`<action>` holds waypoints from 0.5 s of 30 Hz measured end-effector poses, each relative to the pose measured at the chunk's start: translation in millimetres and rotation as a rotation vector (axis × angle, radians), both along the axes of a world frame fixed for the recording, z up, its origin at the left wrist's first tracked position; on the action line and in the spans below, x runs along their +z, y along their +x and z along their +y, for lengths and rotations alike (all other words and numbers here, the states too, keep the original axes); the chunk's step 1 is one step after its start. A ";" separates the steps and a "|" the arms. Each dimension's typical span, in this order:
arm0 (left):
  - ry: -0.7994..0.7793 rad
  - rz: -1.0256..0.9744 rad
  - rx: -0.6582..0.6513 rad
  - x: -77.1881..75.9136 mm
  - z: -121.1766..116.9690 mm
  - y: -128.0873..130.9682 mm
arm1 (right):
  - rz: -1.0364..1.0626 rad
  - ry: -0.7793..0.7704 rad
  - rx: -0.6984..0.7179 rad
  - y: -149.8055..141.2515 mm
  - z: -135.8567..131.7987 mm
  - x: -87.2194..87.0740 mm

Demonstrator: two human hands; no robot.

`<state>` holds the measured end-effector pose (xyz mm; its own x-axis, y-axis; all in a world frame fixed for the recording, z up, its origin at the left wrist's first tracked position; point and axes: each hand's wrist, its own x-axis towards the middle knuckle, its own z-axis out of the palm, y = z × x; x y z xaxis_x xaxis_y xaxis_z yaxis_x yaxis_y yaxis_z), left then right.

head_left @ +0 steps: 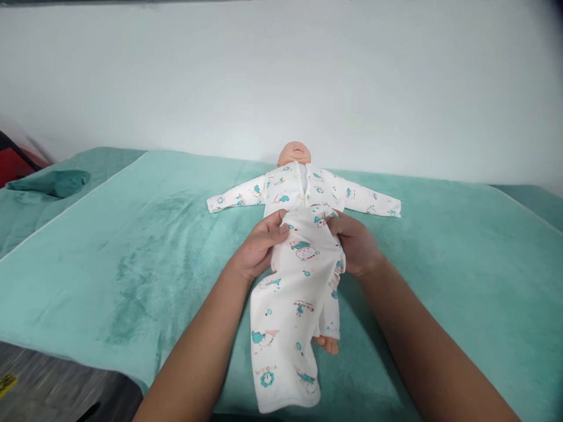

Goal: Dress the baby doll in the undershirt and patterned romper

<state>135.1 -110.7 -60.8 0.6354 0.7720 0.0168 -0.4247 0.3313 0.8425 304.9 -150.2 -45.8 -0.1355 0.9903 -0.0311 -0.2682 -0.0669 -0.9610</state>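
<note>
Head camera: a pair of printed trousers (288, 305), white with teal and reddish cartoon figures, is held over the lower body of a doll (294, 153), one leg of the garment reaching toward the viewer and ending in a broad, flat cuff. The left hand (264, 245) pinches the upper left edge of the cloth, thumb laid on top and the other fingers largely hidden beneath. The right hand (355, 241) is closed on the opposite upper edge, its fingertips lost in the gathered fabric.

Below the right hand, a second white printed leg shows beside the first, a doll's foot (328, 344) protruding from its cuff; whether it belongs to the same garment cannot be told. Beyond the hands, the doll lies on its back in a matching printed top (285, 184), sleeves spread to both sides, its head near the white wall (281, 76).

A teal plush cover (132, 264) spreads beneath, with a darker fold of cloth (53, 183) at far left near a red object (15, 170). Grey flooring (57, 384) shows at lower left, bearing a yellow mark (6, 384).
</note>
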 end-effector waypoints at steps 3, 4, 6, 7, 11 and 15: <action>0.002 -0.018 0.019 -1.1 0.3 -2.3 | -0.052 -0.029 0.066 -0.8 -4.9 0.4; 0.003 -0.031 0.014 -1.2 0.1 -2.9 | -0.083 -0.016 0.127 -0.7 -6.5 1.3; 0.006 -0.055 0.010 -1.6 -0.9 -3.6 | -0.165 0.062 0.265 -0.5 -9.0 4.8; 0.011 -0.061 0.015 -1.7 -1.6 -3.7 | -0.216 0.108 0.318 -0.7 -9.9 7.4; 0.032 -0.069 0.033 -1.8 -5.4 -3.2 | -0.481 0.118 0.407 -6.0 -13.2 20.2; 0.009 -0.059 0.098 -1.1 -6.2 -2.0 | -0.549 0.070 0.352 -10.1 -16.6 21.8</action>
<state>133.2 -116.9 -61.9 0.5549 0.8298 0.0592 -0.5035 0.2783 0.8179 294.8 -166.8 -23.9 -0.4343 0.8920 -0.1253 0.2890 0.0062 -0.9573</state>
